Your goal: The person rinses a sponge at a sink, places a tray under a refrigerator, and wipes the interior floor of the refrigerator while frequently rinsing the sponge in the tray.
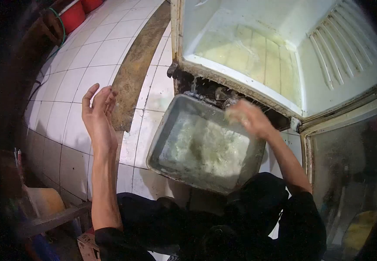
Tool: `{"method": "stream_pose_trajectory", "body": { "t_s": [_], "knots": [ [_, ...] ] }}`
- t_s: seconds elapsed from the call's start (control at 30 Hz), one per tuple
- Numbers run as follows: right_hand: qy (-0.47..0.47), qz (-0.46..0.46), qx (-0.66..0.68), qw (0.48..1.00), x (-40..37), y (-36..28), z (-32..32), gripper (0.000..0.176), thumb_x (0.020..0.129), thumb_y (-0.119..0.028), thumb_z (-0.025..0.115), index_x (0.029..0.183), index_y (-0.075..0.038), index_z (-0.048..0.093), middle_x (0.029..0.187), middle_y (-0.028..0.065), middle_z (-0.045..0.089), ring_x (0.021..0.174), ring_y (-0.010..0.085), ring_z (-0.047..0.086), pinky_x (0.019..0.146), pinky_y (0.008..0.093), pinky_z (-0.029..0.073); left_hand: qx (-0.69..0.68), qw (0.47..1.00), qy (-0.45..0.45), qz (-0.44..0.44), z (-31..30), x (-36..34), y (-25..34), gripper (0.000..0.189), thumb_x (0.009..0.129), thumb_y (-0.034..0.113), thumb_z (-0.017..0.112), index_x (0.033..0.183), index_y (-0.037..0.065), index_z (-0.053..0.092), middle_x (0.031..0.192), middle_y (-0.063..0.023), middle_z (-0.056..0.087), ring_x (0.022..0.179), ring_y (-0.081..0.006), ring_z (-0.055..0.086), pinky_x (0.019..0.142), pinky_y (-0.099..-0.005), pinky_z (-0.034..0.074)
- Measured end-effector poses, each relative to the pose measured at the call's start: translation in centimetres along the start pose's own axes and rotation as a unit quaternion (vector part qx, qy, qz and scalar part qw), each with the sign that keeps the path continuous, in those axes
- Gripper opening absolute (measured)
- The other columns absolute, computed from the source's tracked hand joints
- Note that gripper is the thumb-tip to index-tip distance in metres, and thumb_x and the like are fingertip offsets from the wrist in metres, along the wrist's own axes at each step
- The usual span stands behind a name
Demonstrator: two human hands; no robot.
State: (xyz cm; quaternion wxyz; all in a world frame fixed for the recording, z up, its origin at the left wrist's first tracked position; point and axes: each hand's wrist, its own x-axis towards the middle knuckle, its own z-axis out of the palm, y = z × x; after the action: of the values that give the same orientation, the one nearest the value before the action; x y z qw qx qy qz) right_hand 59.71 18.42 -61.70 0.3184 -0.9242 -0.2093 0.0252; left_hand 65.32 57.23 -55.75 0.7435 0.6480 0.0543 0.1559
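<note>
My left hand is raised over the tiled floor, its fingers loosely bent and apart, with nothing in them. Motion blurs my right hand above the far right rim of a grey rectangular basin. Its fingers are curled, and a yellowish patch shows at them that I cannot make out. Cloudy water with pale foam lies in the basin. Just beyond stands an open white cabinet, like a refrigerator, with a wet yellowish inner floor and ribbed side wall.
A door with a dark panel hangs open at the right. White tiles with a worn brown strip cover the floor. Red tubs stand at the far left. A wooden bar is at the lower left.
</note>
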Motion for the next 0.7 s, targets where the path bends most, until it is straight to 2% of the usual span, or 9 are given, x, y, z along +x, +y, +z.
{"method": "stream_pose_trajectory", "body": {
  "t_s": [0.03, 0.07, 0.1, 0.13, 0.17, 0.27, 0.33, 0.5, 0.7],
  "knots": [
    [0.086, -0.028, 0.071, 0.993, 0.4, -0.1, -1.2, 0.031, 0.098, -0.026, 0.049, 0.120, -0.007, 0.059, 0.109, 0.0146, 0.061, 0.102, 0.0285, 0.061, 0.090, 0.0377, 0.048, -0.001, 1.000, -0.001, 0.000, -0.1, 0.2, -0.6, 0.045, 0.093, 0.016, 0.056, 0.131, -0.003, 0.040, 0.117, -0.0179, 0.060, 0.110, -0.0259, 0.059, 0.098, -0.0371, 0.046],
    [0.142, 0.026, 0.005, 0.990, 1.0, -0.1, -2.7, 0.036, 0.098, -0.033, 0.048, 0.118, -0.006, 0.060, 0.106, 0.0138, 0.063, 0.101, 0.0242, 0.062, 0.089, 0.0369, 0.048, 0.005, 1.000, -0.001, -0.018, -0.2, 0.5, -1.4, 0.045, 0.093, 0.016, 0.057, 0.131, -0.002, 0.041, 0.116, -0.0167, 0.060, 0.109, -0.0249, 0.059, 0.097, -0.0357, 0.046],
    [0.201, 0.085, 0.113, 0.969, 2.0, -0.4, -4.5, 0.046, 0.098, -0.042, 0.046, 0.118, -0.003, 0.059, 0.108, 0.0156, 0.064, 0.101, 0.0249, 0.062, 0.090, 0.0375, 0.048, 0.011, 0.999, -0.004, -0.036, -0.3, 0.8, -1.9, 0.045, 0.092, 0.016, 0.059, 0.130, -0.002, 0.041, 0.115, -0.0155, 0.061, 0.107, -0.0239, 0.060, 0.095, -0.0344, 0.046],
    [0.257, 0.097, 0.021, 0.961, 2.8, -0.7, -6.6, 0.055, 0.097, -0.049, 0.045, 0.120, -0.001, 0.057, 0.111, 0.0190, 0.063, 0.099, 0.0259, 0.063, 0.090, 0.0364, 0.048, 0.008, 0.999, -0.010, -0.035, -0.1, 1.0, -1.9, 0.045, 0.092, 0.016, 0.059, 0.130, -0.002, 0.041, 0.115, -0.0155, 0.061, 0.107, -0.0239, 0.060, 0.095, -0.0344, 0.046],
    [0.267, 0.175, 0.059, 0.946, 3.7, -0.7, -8.5, 0.056, 0.096, -0.049, 0.046, 0.123, -0.001, 0.055, 0.113, 0.0208, 0.063, 0.099, 0.0265, 0.063, 0.089, 0.0366, 0.048, 0.008, 0.999, 0.000, -0.044, 0.1, 1.0, -1.9, 0.046, 0.092, 0.015, 0.060, 0.130, -0.002, 0.041, 0.113, -0.0142, 0.061, 0.106, -0.0226, 0.060, 0.095, -0.0339, 0.046],
    [0.341, 0.128, -0.064, 0.929, 6.4, 8.2, -12.5, 0.056, 0.097, -0.048, 0.046, 0.126, -0.001, 0.052, 0.116, 0.0221, 0.062, 0.101, 0.0283, 0.063, 0.089, 0.0382, 0.047, -0.001, 0.999, 0.009, -0.046, 0.4, 1.2, -2.0, 0.047, 0.090, 0.015, 0.062, 0.130, -0.001, 0.041, 0.110, -0.0121, 0.061, 0.103, -0.0204, 0.060, 0.094, -0.0328, 0.046],
    [0.385, 0.206, -0.029, 0.899, 9.0, 11.1, -14.0, 0.053, 0.096, -0.045, 0.048, 0.128, -0.002, 0.051, 0.119, 0.0246, 0.061, 0.107, 0.0339, 0.061, 0.092, 0.0407, 0.046, -0.009, 0.999, 0.016, -0.037, 0.3, 1.4, -2.1, 0.048, 0.090, 0.015, 0.063, 0.130, -0.001, 0.041, 0.109, -0.0114, 0.061, 0.101, -0.0195, 0.060, 0.094, -0.0323, 0.045],
    [0.354, 0.176, -0.164, 0.904, 17.7, 20.9, -15.5, 0.049, 0.094, -0.039, 0.054, 0.130, -0.006, 0.050, 0.122, 0.0241, 0.059, 0.111, 0.0359, 0.058, 0.094, 0.0397, 0.045, -0.003, 0.999, 0.020, -0.040, 0.5, 1.8, -2.9, 0.052, 0.089, 0.019, 0.065, 0.131, -0.002, 0.040, 0.105, -0.0099, 0.061, 0.100, -0.0189, 0.059, 0.093, -0.0315, 0.044],
    [0.211, 0.031, -0.091, 0.973, 26.8, 19.2, -12.5, 0.038, 0.094, -0.023, 0.056, 0.131, -0.011, 0.056, 0.128, 0.0130, 0.060, 0.114, 0.0278, 0.058, 0.099, 0.0357, 0.044, -0.009, 0.998, 0.009, -0.067, 1.0, 1.9, -3.5, 0.048, 0.089, 0.017, 0.063, 0.129, 0.000, 0.042, 0.103, -0.0082, 0.060, 0.097, -0.0174, 0.058, 0.094, -0.0340, 0.042]
  ]
}}
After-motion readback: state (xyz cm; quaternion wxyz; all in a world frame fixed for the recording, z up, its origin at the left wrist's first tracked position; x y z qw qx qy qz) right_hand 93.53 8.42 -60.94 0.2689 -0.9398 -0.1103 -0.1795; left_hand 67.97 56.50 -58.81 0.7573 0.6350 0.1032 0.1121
